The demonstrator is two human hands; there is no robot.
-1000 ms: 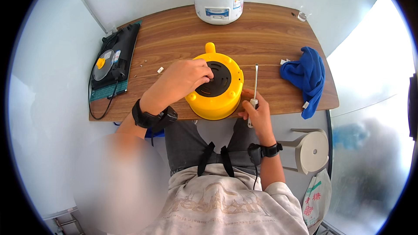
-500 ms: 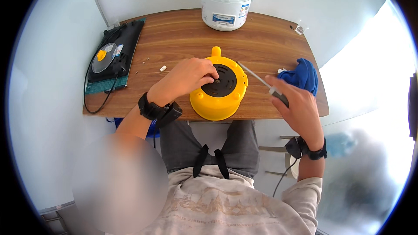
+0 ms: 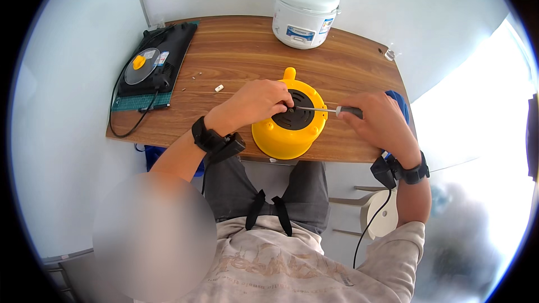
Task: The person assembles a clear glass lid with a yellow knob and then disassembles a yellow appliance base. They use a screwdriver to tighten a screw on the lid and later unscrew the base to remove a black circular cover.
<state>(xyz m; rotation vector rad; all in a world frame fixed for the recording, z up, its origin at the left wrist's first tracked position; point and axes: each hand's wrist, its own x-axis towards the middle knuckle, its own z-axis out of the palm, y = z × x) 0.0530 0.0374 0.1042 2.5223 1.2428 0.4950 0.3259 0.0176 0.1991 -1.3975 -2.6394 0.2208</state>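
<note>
A yellow round pot-like appliance body (image 3: 283, 143) lies bottom up near the table's front edge, its short handle pointing away from me. Set into its underside is a black slotted base plate (image 3: 295, 122). My left hand (image 3: 255, 102) reaches over the plate with fingertips pinched close to its middle; whatever they hold, if anything, is hidden. From the right, my right hand (image 3: 382, 120) grips the dark handle of a screwdriver (image 3: 323, 110). Its metal shaft lies almost level across the yellow rim, and the tip meets the plate's middle beside my left fingertips.
A white rice cooker (image 3: 306, 17) stands at the back. To the left, a black flat appliance (image 3: 163, 59) with a cord and a glass lid (image 3: 142, 66) rests on a green mat (image 3: 126, 102). A small white piece (image 3: 219, 88) lies mid-table; blue cloth (image 3: 400, 104) sits behind my right hand.
The screwdriver has swung from the far right rim to the plate's middle as my right hand changed its angle. My left fingers stay over the plate. The whole view has shifted slightly.
</note>
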